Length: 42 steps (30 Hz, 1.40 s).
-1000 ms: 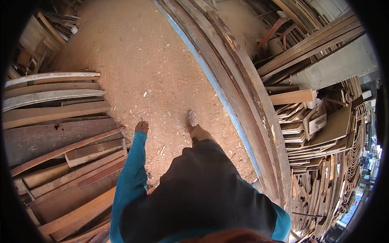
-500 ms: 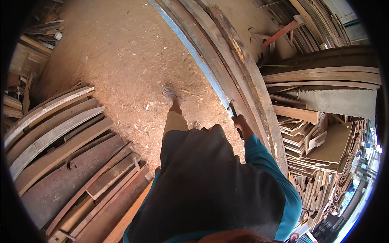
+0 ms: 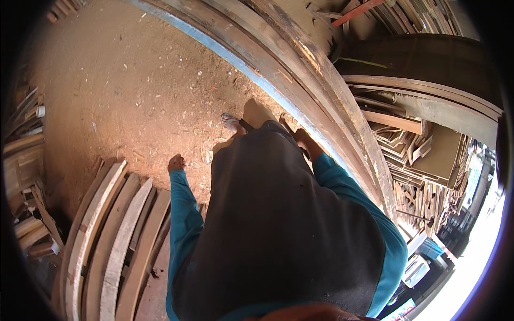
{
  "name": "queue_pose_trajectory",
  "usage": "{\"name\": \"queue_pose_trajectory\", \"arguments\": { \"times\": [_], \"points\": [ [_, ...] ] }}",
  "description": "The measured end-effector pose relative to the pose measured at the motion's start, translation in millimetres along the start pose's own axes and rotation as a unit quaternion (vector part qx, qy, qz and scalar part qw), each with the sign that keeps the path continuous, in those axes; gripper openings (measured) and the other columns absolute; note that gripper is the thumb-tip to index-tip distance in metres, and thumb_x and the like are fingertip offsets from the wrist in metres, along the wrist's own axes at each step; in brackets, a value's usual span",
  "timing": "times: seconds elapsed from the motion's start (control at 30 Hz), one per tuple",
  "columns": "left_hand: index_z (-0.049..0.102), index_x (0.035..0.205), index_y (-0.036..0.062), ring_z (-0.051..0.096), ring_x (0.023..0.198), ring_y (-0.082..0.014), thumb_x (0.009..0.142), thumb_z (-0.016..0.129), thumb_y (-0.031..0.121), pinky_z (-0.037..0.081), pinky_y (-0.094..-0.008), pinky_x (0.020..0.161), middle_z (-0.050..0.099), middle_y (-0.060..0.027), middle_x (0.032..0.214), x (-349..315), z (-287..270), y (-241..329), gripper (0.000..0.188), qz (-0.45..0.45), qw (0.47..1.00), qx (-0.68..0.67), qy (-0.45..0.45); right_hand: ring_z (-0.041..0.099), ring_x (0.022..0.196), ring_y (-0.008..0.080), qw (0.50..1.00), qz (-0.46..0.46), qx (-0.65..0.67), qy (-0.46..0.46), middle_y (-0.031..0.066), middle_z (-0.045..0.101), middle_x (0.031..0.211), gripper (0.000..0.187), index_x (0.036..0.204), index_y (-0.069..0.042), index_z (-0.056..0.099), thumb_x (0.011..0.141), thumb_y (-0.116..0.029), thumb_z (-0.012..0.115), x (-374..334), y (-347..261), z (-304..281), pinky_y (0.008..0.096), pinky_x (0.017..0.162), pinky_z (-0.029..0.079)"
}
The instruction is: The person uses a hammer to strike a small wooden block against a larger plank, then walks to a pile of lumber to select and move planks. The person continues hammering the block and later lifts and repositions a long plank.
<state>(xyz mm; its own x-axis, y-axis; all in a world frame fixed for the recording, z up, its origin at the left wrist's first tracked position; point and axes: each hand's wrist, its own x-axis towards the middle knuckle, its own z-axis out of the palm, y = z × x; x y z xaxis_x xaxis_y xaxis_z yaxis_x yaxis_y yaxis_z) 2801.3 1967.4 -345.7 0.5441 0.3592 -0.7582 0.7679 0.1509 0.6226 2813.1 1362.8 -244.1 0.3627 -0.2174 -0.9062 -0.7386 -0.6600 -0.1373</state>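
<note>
My right hand (image 3: 303,140) is closed round the handle of a claw hammer (image 3: 285,121). The hammer's dark head sticks out beyond the fingers, close to the blue-edged board (image 3: 251,74); whether it touches the board I cannot tell. Part of the handle is hidden by my hand and shirt. Out to the left, my left hand (image 3: 176,162) hangs over the dirt floor with nothing in it, its fingers loosely bent and a little apart. It is nearest to the ends of the stacked planks (image 3: 122,214) at the lower left.
Long heavy timbers (image 3: 321,80) run along my right side. Beyond them stand stacked boards (image 3: 428,99) and a pile of wooden panels and frames (image 3: 423,155). Scrap wood (image 3: 29,208) lies at the far left. Wood chips are scattered over the dirt floor (image 3: 134,91).
My view has turned and my feet have stepped. The right hand with the hammer now sits closer to my body. My left hand, mostly hidden before, has swung out into view.
</note>
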Motion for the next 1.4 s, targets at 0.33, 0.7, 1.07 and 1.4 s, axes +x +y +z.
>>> {"name": "queue_pose_trajectory", "arguments": {
  "times": [0.33,0.7,1.07,1.4],
  "points": [
    [0.067,0.113,0.0045,0.064,0.076,-0.0189,0.091,0.07,0.028,0.054,-0.0327,0.064,0.068,-0.0083,0.091,190.9,18.8,246.5,0.032,0.005,0.994,0.014,-0.11,0.071,0.09,0.0371,0.996,0.035,0.086,0.002,0.0308,0.066,0.112,0.057,0.112,0.009,0.064,0.086,-0.042,0.066,58.4,-72.9,39.0,0.0454,0.066,0.055],
    [0.065,0.116,0.0019,0.062,0.07,-0.0174,0.094,0.068,0.025,0.053,-0.0325,0.063,0.068,-0.0074,0.087,159.9,128.1,320.9,0.032,-0.025,0.94,0.311,-0.139,0.06,0.05,0.0169,0.914,-0.009,0.397,0.08,0.0103,0.061,0.067,0.037,0.094,0.003,0.06,0.089,-0.032,0.072,61.5,-272.2,-138.9,0.0341,0.045,0.049],
    [0.058,0.13,0.0021,0.065,0.087,-0.0221,0.095,0.066,0.025,0.056,-0.036,0.074,0.066,-0.0133,0.109,285.4,199.0,467.5,0.044,-0.105,0.979,0.142,-0.106,0.057,0.051,0.0154,0.889,0.054,0.441,0.11,0.0047,0.056,0.066,0.043,0.088,-0.002,0.056,0.092,-0.043,0.067,49.6,-383.4,-202.4,0.0311,0.048,0.049],
    [0.056,0.133,0.0049,0.065,0.095,-0.0275,0.096,0.065,0.032,0.055,-0.0431,0.087,0.067,-0.0147,0.115,262.2,164.0,395.2,0.047,-0.143,0.968,0.189,-0.08,0.051,0.046,0.0125,0.954,0.083,0.269,0.105,0.004,0.056,0.058,0.045,0.082,-0.002,0.062,0.092,-0.046,0.066,80.8,-295.7,-270.9,0.0308,0.045,0.043]
  ]
}}
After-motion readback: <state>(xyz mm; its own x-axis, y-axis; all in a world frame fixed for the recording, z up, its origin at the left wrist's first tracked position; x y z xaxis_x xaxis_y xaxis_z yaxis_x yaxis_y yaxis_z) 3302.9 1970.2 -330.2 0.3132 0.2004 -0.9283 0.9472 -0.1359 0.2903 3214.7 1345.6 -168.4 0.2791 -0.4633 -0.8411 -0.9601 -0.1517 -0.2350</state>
